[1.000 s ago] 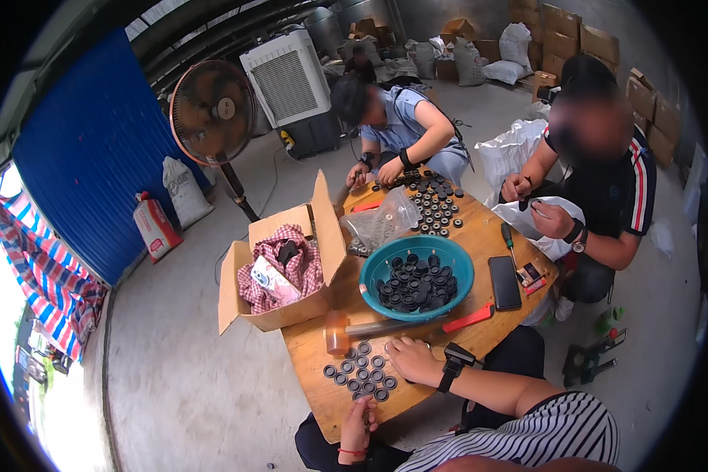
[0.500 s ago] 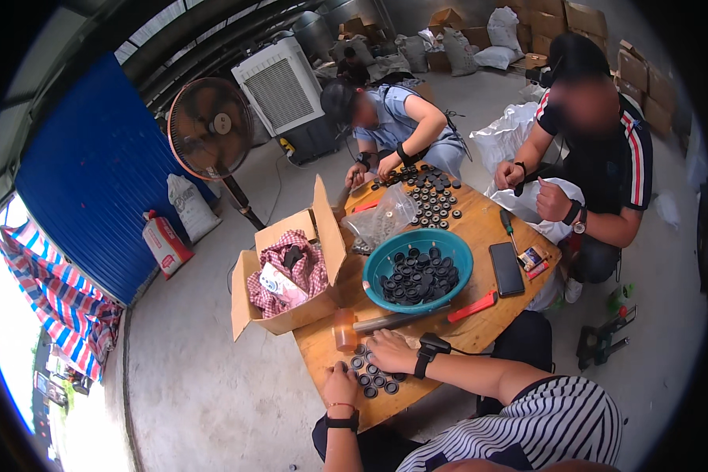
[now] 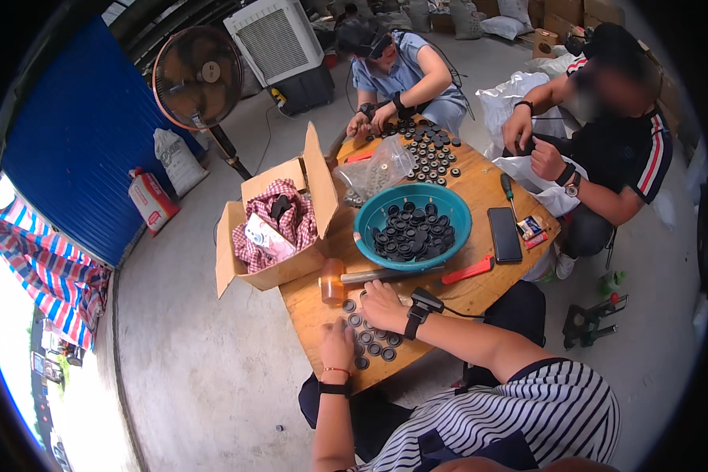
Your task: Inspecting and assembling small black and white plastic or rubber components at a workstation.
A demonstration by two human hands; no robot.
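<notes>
On the near left corner of the wooden table [image 3: 311,311], several black round caps [image 3: 388,354] with lighter rings lie loosely together. My left hand [image 3: 338,346] rests at their left side, fingers curled inward; what they hold, if anything, is hidden. Above the group, my right hand [image 3: 383,307] is closed, its fingertips on a dark round cap at the table surface. Just beyond both hands lies a mallet [image 3: 332,283] with an amber head, its grey handle pointing right. Behind the handle stands a teal basin [image 3: 362,248] filled with more black caps.
An open cardboard box [image 3: 287,271] with checked cloth stands at the table's left. A red-handled tool [image 3: 468,270], a phone [image 3: 505,234] and a screwdriver [image 3: 507,189] lie right. Two co-workers sit across, near small round parts [image 3: 429,161] and a plastic bag [image 3: 381,169].
My left hand has moved up along the caps' left side, and my right hand has shifted slightly upward too. The view has tilted down a little. The co-worker at right leans with hands lower.
</notes>
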